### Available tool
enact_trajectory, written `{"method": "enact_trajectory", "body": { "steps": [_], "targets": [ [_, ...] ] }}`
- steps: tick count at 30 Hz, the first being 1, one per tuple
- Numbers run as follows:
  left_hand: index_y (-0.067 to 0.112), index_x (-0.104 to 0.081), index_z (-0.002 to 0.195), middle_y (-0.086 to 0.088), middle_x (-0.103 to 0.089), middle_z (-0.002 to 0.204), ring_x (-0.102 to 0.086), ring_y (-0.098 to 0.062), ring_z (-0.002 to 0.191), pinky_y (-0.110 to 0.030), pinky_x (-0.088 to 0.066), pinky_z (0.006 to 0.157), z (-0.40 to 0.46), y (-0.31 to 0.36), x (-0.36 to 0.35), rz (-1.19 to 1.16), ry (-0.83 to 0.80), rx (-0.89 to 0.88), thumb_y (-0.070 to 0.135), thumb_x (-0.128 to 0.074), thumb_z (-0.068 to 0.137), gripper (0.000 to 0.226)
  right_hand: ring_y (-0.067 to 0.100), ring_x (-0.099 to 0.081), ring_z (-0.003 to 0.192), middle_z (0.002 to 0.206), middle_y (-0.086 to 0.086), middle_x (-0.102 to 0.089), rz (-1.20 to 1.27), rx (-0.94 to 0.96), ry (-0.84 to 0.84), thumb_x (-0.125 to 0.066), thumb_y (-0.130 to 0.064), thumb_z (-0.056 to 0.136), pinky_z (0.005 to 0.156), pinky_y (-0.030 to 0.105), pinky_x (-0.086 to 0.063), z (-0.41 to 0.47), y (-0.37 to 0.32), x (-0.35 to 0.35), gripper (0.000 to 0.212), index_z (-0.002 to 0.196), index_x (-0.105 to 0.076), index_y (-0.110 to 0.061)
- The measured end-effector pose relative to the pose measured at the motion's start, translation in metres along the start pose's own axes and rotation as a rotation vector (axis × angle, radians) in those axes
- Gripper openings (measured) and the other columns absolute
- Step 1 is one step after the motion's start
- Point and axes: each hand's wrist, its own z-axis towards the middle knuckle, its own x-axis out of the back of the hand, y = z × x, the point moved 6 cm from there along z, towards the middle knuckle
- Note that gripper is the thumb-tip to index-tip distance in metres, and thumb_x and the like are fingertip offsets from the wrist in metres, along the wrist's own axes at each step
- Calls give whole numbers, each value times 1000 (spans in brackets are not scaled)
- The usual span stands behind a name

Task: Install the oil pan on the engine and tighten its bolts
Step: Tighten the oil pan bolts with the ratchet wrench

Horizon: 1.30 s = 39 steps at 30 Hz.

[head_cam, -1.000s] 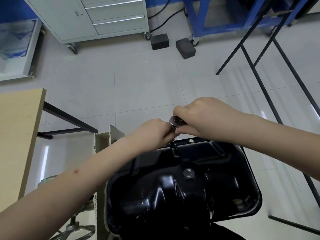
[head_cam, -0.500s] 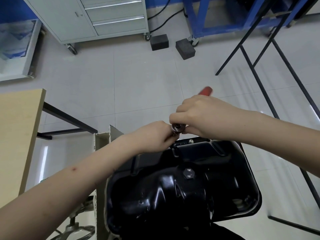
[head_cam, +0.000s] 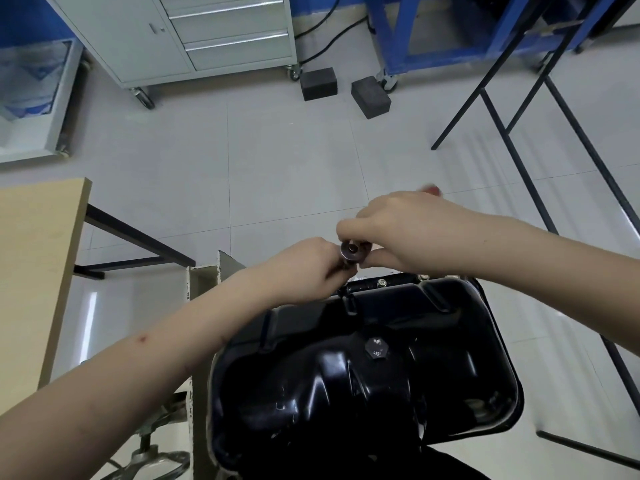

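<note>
The black oil pan (head_cam: 363, 368) sits upside-down in front of the person, its glossy belly facing up with a hex drain plug (head_cam: 376, 348) near the middle. Along its far flange a couple of small bolts (head_cam: 382, 282) show, seated in the rim. Both hands meet just above that far edge. The right hand (head_cam: 401, 233) is curled round a ratchet (head_cam: 351, 252), whose round metal head pokes out between thumb and fingers, and a bit of red handle (head_cam: 432, 190) peeks past the knuckles. The left hand (head_cam: 308, 268) pinches the shaft right under the ratchet head, fingers closed on it. A wooden tabletop (head_cam: 34, 271) stands off to the left, a grey drawer cabinet (head_cam: 194, 32) farther back.
</note>
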Motion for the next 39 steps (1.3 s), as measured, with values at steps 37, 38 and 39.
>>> {"method": "enact_trajectory", "body": {
  "steps": [37,38,39],
  "targets": [
    [3,-48,77,-8,-45,58,-37,-16,55,-18,-29,52,1,-5,-4,-90,-15,13,20,-44,94,23,23,-52,82,94,0,-59,-49,5,16,-42,-46,91,64,32,-37,2,0,-3,29,96,-46,-18],
    [5,-46,75,-5,-43,56,-36,-18,56,-19,-27,51,1,-3,-5,-88,-15,-11,21,-43,94,25,22,-54,92,100,-2,-60,-62,51,4,-42,-41,92,73,33,-41,1,-1,-3,27,105,-49,-19],
    [8,-42,73,1,-39,53,-34,-17,55,-19,-27,51,1,0,-5,-88,-15,-36,20,-43,95,25,20,-53,98,104,-4,-59,-82,95,-7,-42,-37,92,81,34,-41,1,-2,-2,26,111,-51,-21]
  ]
}}
